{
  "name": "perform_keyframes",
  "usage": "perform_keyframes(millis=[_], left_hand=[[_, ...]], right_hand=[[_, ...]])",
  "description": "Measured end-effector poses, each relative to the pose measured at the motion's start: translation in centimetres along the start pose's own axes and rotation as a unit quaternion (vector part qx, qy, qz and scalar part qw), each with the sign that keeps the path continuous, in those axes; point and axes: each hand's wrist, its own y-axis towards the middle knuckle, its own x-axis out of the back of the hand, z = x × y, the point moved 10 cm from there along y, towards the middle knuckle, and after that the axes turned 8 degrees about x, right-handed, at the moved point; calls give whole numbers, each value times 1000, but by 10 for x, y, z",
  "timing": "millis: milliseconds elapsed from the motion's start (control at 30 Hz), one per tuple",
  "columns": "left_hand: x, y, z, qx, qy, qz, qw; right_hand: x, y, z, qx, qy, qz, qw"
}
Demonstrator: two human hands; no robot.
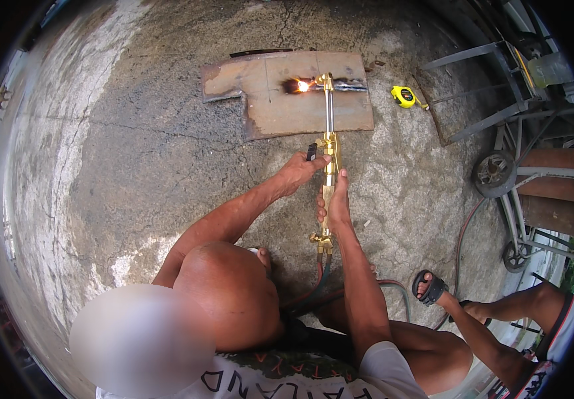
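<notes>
My right hand [333,203] grips the brass lower body of a cutting torch [329,113], whose tip points over a rusty steel plate [300,116]. A bright flame [303,86] glows at a dark scorched patch left of the tip, and a pale seam or strip runs rightward from the tip. My left hand [297,171] holds a small black object [311,151], with a finger or thumb against the torch's brass fittings. Red and green hoses [323,269] lead from the torch's rear toward my legs.
A yellow tape measure [403,96] lies right of the plate on cracked concrete [134,153]. A metal frame [466,126] and wheeled cart [520,186] stand at the right. Another person's legs [526,306], in black sandals, are at lower right. A hose [463,233] runs along the ground.
</notes>
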Motion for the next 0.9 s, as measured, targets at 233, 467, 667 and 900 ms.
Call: perform_keyframes(millis=[233, 467, 667, 900], left_hand=[[-1, -1, -1, 4, -5, -1, 1000], [-4, -8, -8, -1, -8, 2, 1000], [-1, -7, -6, 9, -2, -3, 1000], [-3, -8, -7, 2, -9, 8, 1000]], right_hand=[[1, 0, 0, -1, 2, -5, 1000], [3, -3, 4, 5, -8, -20, 1000], [3, -1, 2, 1, -11, -24, 1000], [4, -1, 3, 9, -29, -28, 999]])
